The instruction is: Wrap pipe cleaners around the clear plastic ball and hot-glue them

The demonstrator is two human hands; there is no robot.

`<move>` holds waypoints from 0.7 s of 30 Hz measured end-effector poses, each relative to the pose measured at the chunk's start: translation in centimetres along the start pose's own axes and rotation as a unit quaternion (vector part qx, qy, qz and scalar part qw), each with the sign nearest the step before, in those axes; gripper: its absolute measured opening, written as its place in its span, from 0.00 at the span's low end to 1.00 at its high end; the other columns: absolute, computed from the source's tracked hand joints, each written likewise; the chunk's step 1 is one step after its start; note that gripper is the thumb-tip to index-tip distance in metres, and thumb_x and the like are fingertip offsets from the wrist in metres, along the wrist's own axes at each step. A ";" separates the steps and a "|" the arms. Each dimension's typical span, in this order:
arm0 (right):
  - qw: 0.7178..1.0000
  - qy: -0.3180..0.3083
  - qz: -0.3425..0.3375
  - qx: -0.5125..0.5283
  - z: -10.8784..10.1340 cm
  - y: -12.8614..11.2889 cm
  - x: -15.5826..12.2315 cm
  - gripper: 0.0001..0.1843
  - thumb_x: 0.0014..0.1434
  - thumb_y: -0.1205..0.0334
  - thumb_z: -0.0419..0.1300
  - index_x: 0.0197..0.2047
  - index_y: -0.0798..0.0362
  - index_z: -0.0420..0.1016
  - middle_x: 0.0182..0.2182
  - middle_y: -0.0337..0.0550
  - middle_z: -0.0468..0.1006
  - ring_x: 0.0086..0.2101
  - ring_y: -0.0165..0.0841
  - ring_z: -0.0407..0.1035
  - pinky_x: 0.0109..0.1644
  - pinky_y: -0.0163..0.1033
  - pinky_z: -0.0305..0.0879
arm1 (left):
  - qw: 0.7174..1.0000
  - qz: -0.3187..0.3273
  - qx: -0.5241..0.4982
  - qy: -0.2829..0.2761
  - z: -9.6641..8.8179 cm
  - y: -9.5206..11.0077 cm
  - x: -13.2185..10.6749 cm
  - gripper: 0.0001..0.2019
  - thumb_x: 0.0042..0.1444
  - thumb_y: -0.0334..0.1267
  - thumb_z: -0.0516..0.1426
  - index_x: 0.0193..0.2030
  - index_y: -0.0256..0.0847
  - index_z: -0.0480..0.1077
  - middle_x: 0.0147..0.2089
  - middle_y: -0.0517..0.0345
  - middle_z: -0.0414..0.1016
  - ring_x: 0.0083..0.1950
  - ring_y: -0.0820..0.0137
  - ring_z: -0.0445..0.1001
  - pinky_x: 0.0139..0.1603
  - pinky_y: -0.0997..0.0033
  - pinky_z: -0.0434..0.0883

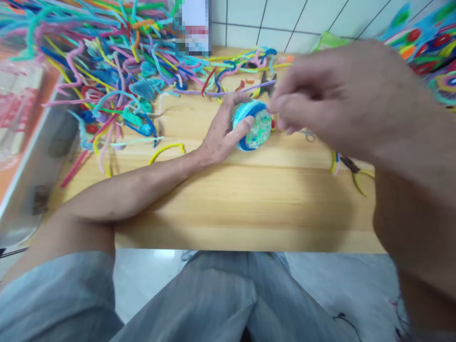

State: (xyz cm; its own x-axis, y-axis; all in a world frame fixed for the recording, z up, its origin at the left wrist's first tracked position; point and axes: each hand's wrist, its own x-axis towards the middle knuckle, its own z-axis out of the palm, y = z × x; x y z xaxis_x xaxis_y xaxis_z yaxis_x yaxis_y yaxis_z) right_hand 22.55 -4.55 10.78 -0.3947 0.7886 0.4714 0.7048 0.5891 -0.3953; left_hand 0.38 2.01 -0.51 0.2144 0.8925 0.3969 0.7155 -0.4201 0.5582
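Note:
My left hand (224, 130) rests on the wooden table (231, 199) and grips a small round blue-rimmed object (253, 126) with a green speckled face, fingers curled round its edge. My right hand (331, 95) hovers close to the camera just right of that object, blurred, with fingertips pinched together at its right rim. A purple pipe cleaner (228, 91) stretches from the pile toward those pinched fingers. What the right fingers hold is smeared by motion.
A big tangle of coloured pipe cleaners (117, 61) covers the table's back left. A loose yellow pipe cleaner (166, 150) lies nearer. Pliers with yellow handles (352, 173) lie at the right. A transparent box (21, 118) stands at the left; a tiled wall runs behind.

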 end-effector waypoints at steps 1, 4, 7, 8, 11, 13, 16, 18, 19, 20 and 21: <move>0.998 -0.019 0.058 -0.034 -1.3 1.7 0.4 0.15 0.74 0.42 0.58 0.43 0.28 0.87 0.35 0.39 0.86 0.47 0.46 0.80 0.49 0.55 0.78 | 0.996 0.051 -0.074 -0.006 0.1 -0.3 0.0 0.28 0.78 0.64 0.49 0.66 0.43 0.69 0.62 0.53 0.80 0.60 0.63 0.81 0.64 0.61 0.84; 0.959 -0.035 0.252 -0.124 -3.2 6.7 -0.8 0.10 0.68 0.46 0.64 0.36 0.33 0.84 0.33 0.44 0.86 0.40 0.50 0.80 0.46 0.60 0.76 | 0.951 0.129 -0.282 0.001 0.8 -1.1 -0.2 0.28 0.75 0.66 0.53 0.65 0.46 0.66 0.62 0.50 0.78 0.61 0.57 0.80 0.65 0.51 0.81; 0.940 -0.047 0.314 -0.125 -1.8 10.2 -3.4 0.08 0.62 0.55 0.67 0.42 0.48 0.84 0.38 0.48 0.87 0.39 0.44 0.80 0.48 0.54 0.77 | 0.934 0.125 -0.334 0.000 1.4 -1.7 -0.3 0.28 0.73 0.66 0.56 0.65 0.47 0.66 0.59 0.52 0.77 0.60 0.56 0.79 0.64 0.47 0.79; 0.944 -0.061 0.301 -0.124 -0.9 10.9 -4.1 0.10 0.61 0.57 0.68 0.45 0.50 0.84 0.40 0.49 0.87 0.41 0.44 0.80 0.50 0.53 0.76 | 0.933 0.122 -0.339 -0.002 1.6 -1.7 -0.3 0.27 0.73 0.66 0.56 0.65 0.48 0.66 0.59 0.52 0.77 0.59 0.55 0.79 0.64 0.46 0.78; 0.960 -0.097 0.222 -0.138 1.9 12.4 -5.0 0.09 0.61 0.58 0.67 0.44 0.50 0.84 0.43 0.51 0.86 0.48 0.48 0.79 0.55 0.54 0.75 | 0.934 0.110 -0.339 -0.005 1.6 -1.5 -0.4 0.27 0.73 0.64 0.57 0.65 0.48 0.66 0.59 0.51 0.76 0.58 0.56 0.78 0.64 0.46 0.77; 0.966 -0.109 0.177 -0.152 3.2 13.3 -5.0 0.06 0.64 0.58 0.65 0.40 0.50 0.82 0.42 0.52 0.85 0.49 0.49 0.77 0.56 0.54 0.74 | 0.939 0.104 -0.329 -0.008 1.3 -1.1 -0.6 0.26 0.73 0.64 0.56 0.65 0.47 0.66 0.59 0.50 0.76 0.58 0.57 0.78 0.64 0.48 0.77; 0.965 -0.114 0.145 -0.185 4.0 14.9 -4.8 0.09 0.66 0.60 0.62 0.33 0.50 0.79 0.37 0.52 0.82 0.44 0.48 0.76 0.52 0.53 0.71 | 0.944 0.114 -0.310 -0.015 0.9 -0.6 -0.7 0.27 0.74 0.65 0.53 0.65 0.46 0.65 0.62 0.47 0.75 0.64 0.56 0.77 0.67 0.49 0.76; 0.963 -0.106 0.156 -0.193 3.8 15.7 -4.7 0.15 0.66 0.57 0.65 0.27 0.48 0.77 0.29 0.50 0.78 0.38 0.46 0.74 0.46 0.52 0.67 | 0.945 0.123 -0.303 -0.015 0.7 -0.5 -0.6 0.28 0.74 0.65 0.53 0.65 0.44 0.64 0.64 0.44 0.74 0.66 0.53 0.76 0.69 0.47 0.76; 0.961 -0.083 0.178 -0.193 3.6 15.8 -4.6 0.18 0.67 0.55 0.66 0.25 0.47 0.75 0.24 0.47 0.74 0.34 0.45 0.72 0.42 0.51 0.65 | 0.946 0.122 -0.299 -0.016 0.7 -0.5 -0.6 0.28 0.74 0.65 0.52 0.65 0.44 0.64 0.65 0.44 0.74 0.67 0.53 0.76 0.69 0.46 0.76; 0.960 -0.057 0.198 -0.187 3.1 15.4 -4.5 0.20 0.68 0.53 0.66 0.24 0.45 0.74 0.21 0.44 0.70 0.30 0.44 0.70 0.40 0.51 0.63 | 0.948 0.120 -0.295 -0.019 0.6 -0.5 -0.5 0.27 0.74 0.64 0.53 0.65 0.45 0.64 0.65 0.44 0.74 0.68 0.52 0.76 0.69 0.46 0.76; 0.960 -0.022 0.217 -0.173 2.6 14.8 -4.4 0.20 0.69 0.51 0.65 0.25 0.44 0.74 0.19 0.42 0.68 0.28 0.43 0.69 0.39 0.50 0.61 | 0.949 0.118 -0.292 -0.020 0.6 -0.5 -0.5 0.26 0.74 0.64 0.53 0.65 0.46 0.64 0.66 0.45 0.74 0.68 0.52 0.76 0.69 0.45 0.77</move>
State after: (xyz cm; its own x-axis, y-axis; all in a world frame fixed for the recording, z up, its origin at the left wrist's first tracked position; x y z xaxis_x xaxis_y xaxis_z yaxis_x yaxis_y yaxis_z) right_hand 33.15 1.12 0.79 -0.0393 0.9578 0.2846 0.9596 0.1156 -0.2566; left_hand 0.31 1.84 -1.40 0.3564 0.7632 0.5390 0.1566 -0.6175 0.7708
